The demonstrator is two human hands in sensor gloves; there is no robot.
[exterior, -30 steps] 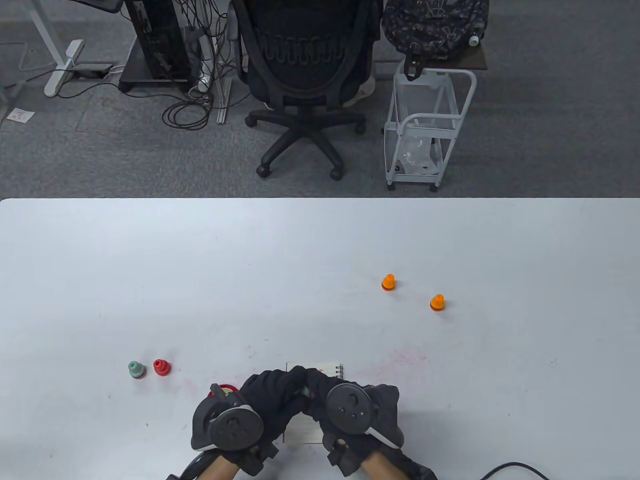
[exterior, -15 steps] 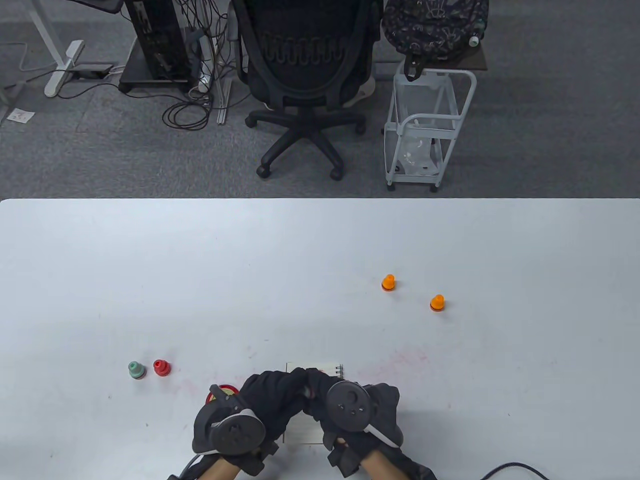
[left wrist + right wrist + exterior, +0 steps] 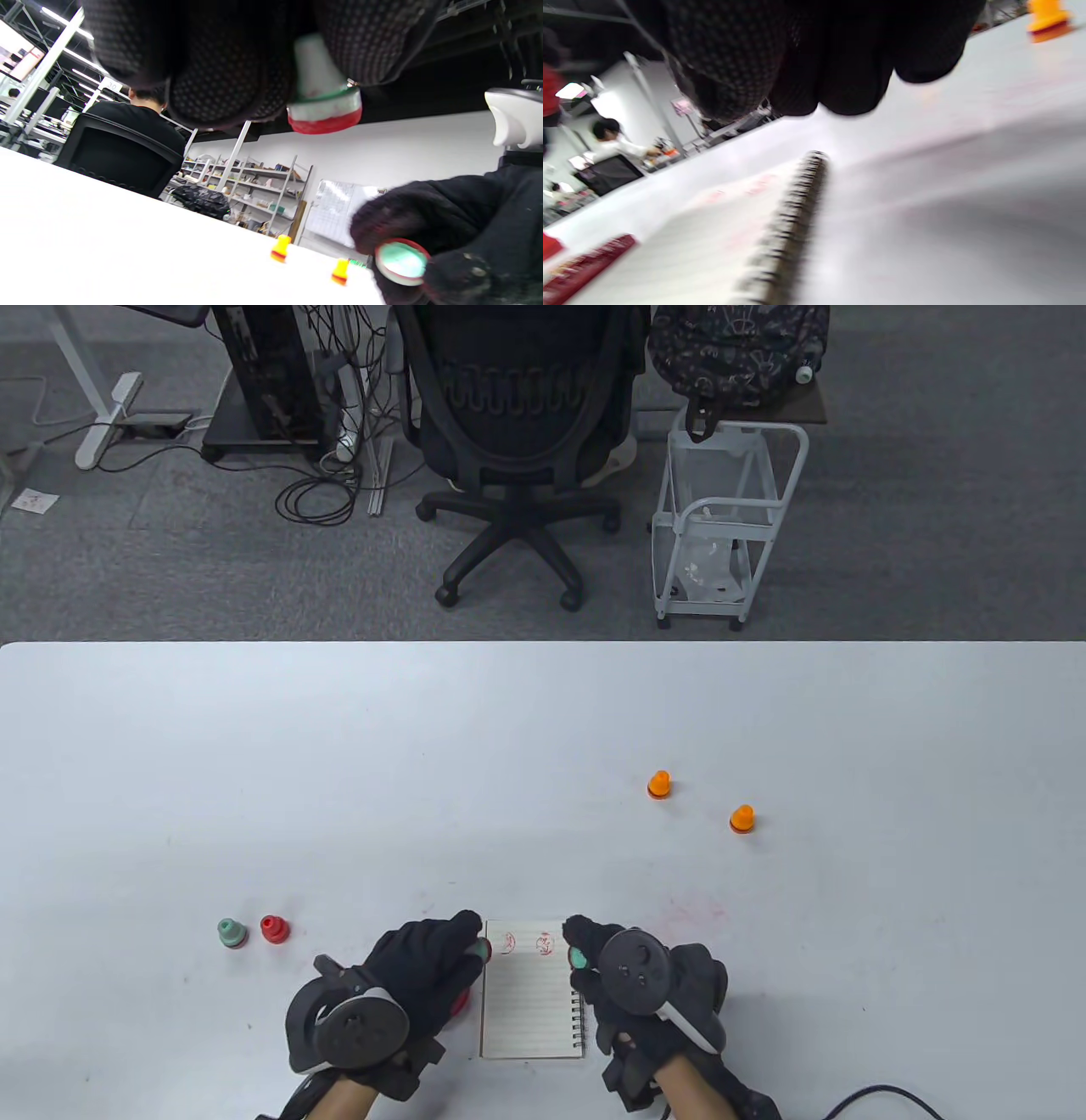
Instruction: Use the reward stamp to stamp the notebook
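The spiral notebook lies open near the table's front edge, with two red prints at the top of its lined page. My left hand is at its top left corner and pinches a small white-and-green stamp with a red base, held off the page. My right hand is at the top right corner. It grips a small round green piece with a red rim; I cannot tell whether it is a stamp or a cap. The spiral binding runs just under my right fingers.
A red round thing lies under my left palm beside the notebook. A green stamp and a red stamp stand to the left. Two orange stamps stand further back on the right. Faint pink smears mark the table.
Both hands were pressed together over the notebook and have drawn apart, left hand to the left and right hand to the right. The page with two red prints now shows.
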